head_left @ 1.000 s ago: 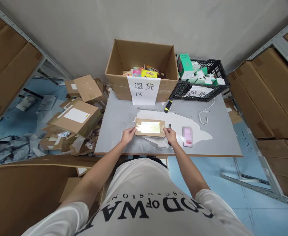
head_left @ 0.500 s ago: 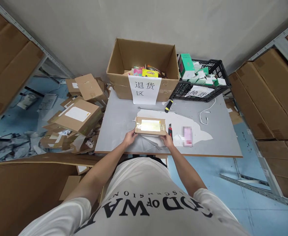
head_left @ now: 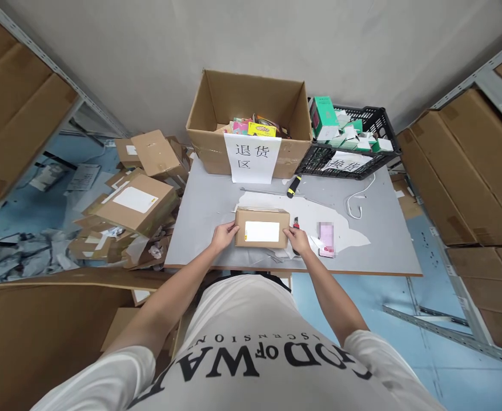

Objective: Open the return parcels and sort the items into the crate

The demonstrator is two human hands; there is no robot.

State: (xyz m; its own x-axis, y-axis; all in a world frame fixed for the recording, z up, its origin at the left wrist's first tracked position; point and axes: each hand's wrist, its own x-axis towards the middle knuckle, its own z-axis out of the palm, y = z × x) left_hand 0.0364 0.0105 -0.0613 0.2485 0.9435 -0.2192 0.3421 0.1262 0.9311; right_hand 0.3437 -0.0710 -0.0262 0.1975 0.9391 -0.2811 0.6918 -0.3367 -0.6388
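A small brown cardboard box point(head_left: 240, 228) with a white label on its facing side is held near the front of the grey table point(head_left: 199, 211). My left hand point(head_left: 225, 235) pinches its left end, and my right hand point(head_left: 297, 238) grips the right end. Close by my right hand lies a red and black utility knife point(head_left: 296, 222), partly covered by the fingers. Right of that hand is a pink item point(head_left: 326, 237), blurred out in part. Behind the box rests a black and yellow tool point(head_left: 294, 186).
A large open carton point(head_left: 208, 151) with colourful packets stands at the back, beside a black crate point(head_left: 388, 134) of green and white boxes. A white cable point(head_left: 353, 206) lies at the right. Cardboard boxes point(head_left: 141, 200) are heaped left of the table; shelving flanks both sides.
The small box has been turned so that a different side, with a plain white label, faces me. Both hands have moved up along its ends.
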